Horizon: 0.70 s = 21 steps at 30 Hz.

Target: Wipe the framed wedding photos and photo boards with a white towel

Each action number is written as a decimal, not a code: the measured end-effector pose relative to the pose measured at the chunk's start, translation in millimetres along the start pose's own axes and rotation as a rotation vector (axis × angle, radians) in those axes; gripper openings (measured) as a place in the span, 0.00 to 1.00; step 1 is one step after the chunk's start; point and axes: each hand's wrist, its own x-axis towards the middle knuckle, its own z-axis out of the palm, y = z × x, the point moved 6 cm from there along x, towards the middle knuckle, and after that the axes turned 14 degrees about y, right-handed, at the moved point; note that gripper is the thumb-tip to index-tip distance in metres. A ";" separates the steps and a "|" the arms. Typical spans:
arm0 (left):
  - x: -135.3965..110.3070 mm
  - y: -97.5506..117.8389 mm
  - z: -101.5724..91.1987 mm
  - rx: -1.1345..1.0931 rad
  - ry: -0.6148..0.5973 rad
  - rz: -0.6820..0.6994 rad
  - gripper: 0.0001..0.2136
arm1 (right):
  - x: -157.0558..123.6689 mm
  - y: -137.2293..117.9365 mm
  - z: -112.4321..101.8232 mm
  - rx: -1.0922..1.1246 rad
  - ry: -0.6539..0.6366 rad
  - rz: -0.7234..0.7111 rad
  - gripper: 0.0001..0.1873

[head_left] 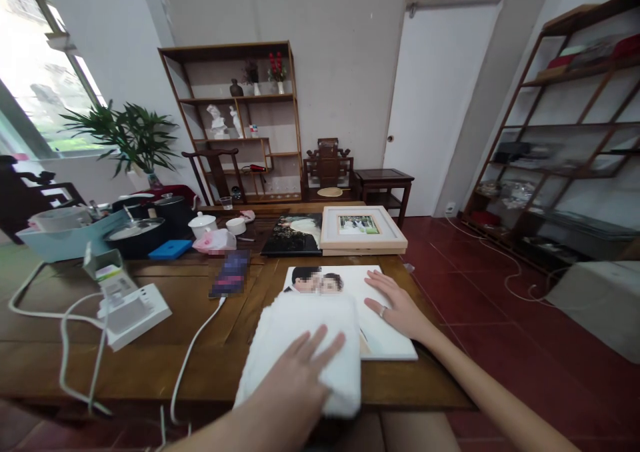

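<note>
A folded white towel [280, 325] lies over the lower left part of a white photo panel [385, 345], which shows two people's heads near its top edge. My left hand [300, 372] rests on the towel with its fingers spread. On the right side of the panel, my right hand [395, 305] lies flat with its fingers apart and a ring on one of them. Just behind the panel are a dark photo panel [293, 235] and a light wooden picture frame [365, 244] holding a small outdoor photo.
A phone [230, 275] with a white cable lies left of the towel. Farther left stand a white power strip box [140, 315], a blue box [170, 249], a black pan [135, 232], a white lidded bowl [203, 223] and a light blue bin [60, 242]. The wooden table [440, 385] ends at the right.
</note>
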 end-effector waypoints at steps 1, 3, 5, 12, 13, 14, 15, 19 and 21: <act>-7.1 9.8 0.6 -0.019 0.010 0.021 0.07 | 0.1 -0.1 0.2 -0.003 -0.003 -0.001 0.23; -15.0 17.7 -0.1 -0.056 0.020 0.041 0.08 | 0.2 -0.5 0.6 -0.013 -0.012 -0.006 0.23; -12.3 8.4 -3.7 -0.084 0.023 -0.014 0.09 | 0.2 -0.8 0.5 -0.020 -0.017 -0.013 0.23; 41.5 -81.5 -11.1 -0.002 0.153 -0.212 0.15 | -0.1 1.4 0.6 -0.020 -0.006 -0.014 0.24; 48.4 -92.3 -9.0 0.027 0.162 -0.198 0.16 | -0.1 1.9 0.9 -0.022 -0.006 -0.013 0.24; 54.0 -101.2 -6.9 0.054 0.165 -0.180 0.16 | -0.1 2.4 1.1 -0.024 -0.005 -0.014 0.24; 58.3 -107.7 -5.0 0.078 0.165 -0.161 0.15 | -0.1 2.7 1.2 -0.025 -0.002 -0.016 0.23; 60.9 -103.4 -3.1 0.140 0.114 -0.087 0.16 | -0.1 3.0 1.7 -0.033 0.004 -0.022 0.23; 53.8 -82.9 -4.1 0.134 0.072 -0.056 0.16 | -0.1 3.2 2.1 -0.044 -0.001 -0.017 0.23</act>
